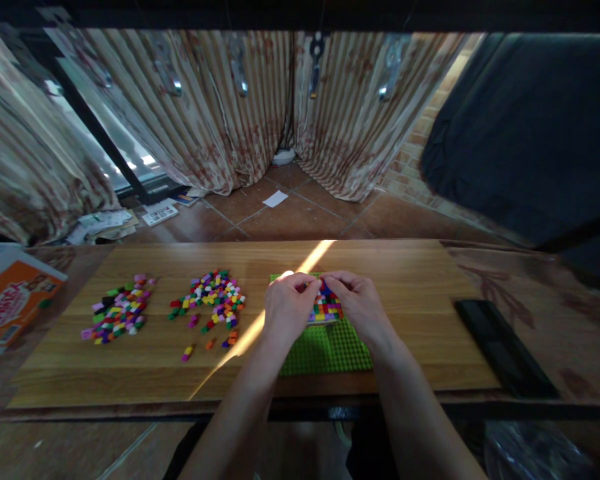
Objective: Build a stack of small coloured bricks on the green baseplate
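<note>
A green studded baseplate (325,350) lies on the wooden board, with a block of multicoloured toy bricks (326,312) on its far part. Over that block, my left hand (293,303) comes in from the left with thumb and fingers pinched together. Opposite it, my right hand (357,300) is pinched too, its fingertips close to those of the left. Blue and red bricks show just under the fingertips. Anything held between the fingers is too small and covered to name.
Two piles of loose toy bricks, one near (217,293) and one farther left (120,310), lie on the wooden board (410,280). Several single bricks lie in front of the nearer pile. A black oblong object (505,350) is at the right, an orange-and-white box (15,300) at the left.
</note>
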{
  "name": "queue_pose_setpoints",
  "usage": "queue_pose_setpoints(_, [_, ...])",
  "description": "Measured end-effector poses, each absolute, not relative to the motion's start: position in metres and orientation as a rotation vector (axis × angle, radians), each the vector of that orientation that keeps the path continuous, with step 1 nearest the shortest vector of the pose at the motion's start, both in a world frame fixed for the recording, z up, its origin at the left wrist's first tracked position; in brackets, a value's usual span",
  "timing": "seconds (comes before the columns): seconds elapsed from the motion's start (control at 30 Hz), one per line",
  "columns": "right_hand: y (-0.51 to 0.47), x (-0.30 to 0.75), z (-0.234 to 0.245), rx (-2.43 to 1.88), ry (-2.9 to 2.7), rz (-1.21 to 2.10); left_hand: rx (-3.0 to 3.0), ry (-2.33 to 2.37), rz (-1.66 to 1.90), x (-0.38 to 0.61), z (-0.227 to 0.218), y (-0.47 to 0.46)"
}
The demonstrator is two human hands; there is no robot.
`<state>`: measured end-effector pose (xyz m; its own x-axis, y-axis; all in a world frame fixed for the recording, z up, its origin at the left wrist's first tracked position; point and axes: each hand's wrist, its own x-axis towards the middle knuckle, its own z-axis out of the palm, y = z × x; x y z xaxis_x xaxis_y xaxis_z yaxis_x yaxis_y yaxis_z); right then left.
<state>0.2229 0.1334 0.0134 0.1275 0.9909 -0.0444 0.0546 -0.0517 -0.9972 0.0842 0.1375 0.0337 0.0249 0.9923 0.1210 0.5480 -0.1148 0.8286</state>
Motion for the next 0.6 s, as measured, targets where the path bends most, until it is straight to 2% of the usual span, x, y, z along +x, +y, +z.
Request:
queue_pose_setpoints(0.4, [0.135,0.222,0.013,-1.351,-1.137,1.101,1.631,1.547,1.020,0.085,0.029,0.137])
queue_pose_setpoints(0.5, [0.134,0.222,0.017,-1.330,-1.068,1.030,1.371,1.438,1.132,0.079,0.029,0.138])
queue_pose_setpoints(0.6, [0.134,0.224,0.023,-1.341,-0.999,0.861,0.847,1.282,1.202,0.068,0.035,0.140])
